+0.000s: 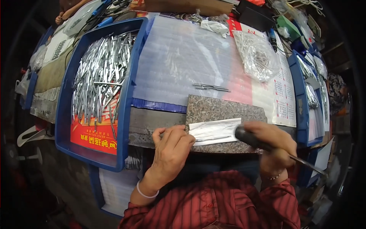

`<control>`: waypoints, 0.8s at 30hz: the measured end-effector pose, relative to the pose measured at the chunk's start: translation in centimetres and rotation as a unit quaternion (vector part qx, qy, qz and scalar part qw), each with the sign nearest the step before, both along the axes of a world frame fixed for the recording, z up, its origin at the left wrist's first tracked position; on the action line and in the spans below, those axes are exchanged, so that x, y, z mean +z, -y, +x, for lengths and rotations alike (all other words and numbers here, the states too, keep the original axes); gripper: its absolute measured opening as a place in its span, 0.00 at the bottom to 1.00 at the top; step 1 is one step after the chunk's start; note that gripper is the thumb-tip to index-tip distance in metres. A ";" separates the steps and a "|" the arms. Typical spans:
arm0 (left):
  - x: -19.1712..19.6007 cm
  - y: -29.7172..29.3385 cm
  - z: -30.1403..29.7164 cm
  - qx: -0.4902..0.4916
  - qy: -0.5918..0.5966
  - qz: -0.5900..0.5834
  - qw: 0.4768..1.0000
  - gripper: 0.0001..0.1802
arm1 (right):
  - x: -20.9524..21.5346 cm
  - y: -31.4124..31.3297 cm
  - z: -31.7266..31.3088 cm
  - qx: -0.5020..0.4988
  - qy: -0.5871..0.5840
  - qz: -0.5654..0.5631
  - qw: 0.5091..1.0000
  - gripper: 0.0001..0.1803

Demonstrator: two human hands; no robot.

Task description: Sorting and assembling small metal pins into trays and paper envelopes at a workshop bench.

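Note:
My left hand (171, 147) has its fingers curled together at the left end of a folded white sheet (215, 128); what they pinch, if anything, is hidden. That sheet lies on a speckled stone slab (225, 105). On the sheet, a thin metal strip (213, 139) runs out from near my left fingertips. My right hand (276, 147) is closed around a screwdriver-like tool (253, 139), slightly blurred. Its thick black handle end is over the sheet's right end, and its thin metal shaft points down to the right. A few thin metal pieces (211, 87) lie just beyond the slab.
On the left stands a blue tray (126, 86) heaped with metal strips (101, 72). A clear bag of metal pieces (257, 55) lies at the far right. Further right are blue bins (303, 99). Plastic sheeting (179, 49) covers the bench. Another person's hand (61, 17) shows far left.

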State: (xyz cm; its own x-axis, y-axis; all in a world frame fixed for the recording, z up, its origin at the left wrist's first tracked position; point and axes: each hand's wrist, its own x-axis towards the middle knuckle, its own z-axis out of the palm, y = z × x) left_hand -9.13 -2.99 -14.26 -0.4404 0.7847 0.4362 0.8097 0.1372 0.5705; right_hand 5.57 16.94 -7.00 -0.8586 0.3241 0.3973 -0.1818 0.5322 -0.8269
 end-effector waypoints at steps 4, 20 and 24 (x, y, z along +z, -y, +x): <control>0.4 -0.3 0.1 -0.004 0.007 -0.011 1.000 0.12 | -1.8 -0.3 -0.8 -0.003 0.145 0.121 0.982 0.06; 3.1 4.2 5.5 0.026 0.124 0.069 0.990 0.10 | -3.0 3.1 3.0 0.029 0.204 -0.332 0.920 0.07; 3.6 5.5 6.4 0.033 0.350 0.008 0.936 0.08 | -3.5 3.8 3.2 0.051 0.203 -0.240 0.948 0.07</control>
State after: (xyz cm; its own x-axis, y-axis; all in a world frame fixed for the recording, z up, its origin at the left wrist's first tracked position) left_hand -2.71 -8.48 -10.69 -0.6695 0.7420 0.0347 0.2276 0.1605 0.9604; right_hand 8.79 13.13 -10.51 -0.9460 0.2902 -0.1445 0.1725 0.0731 -0.9823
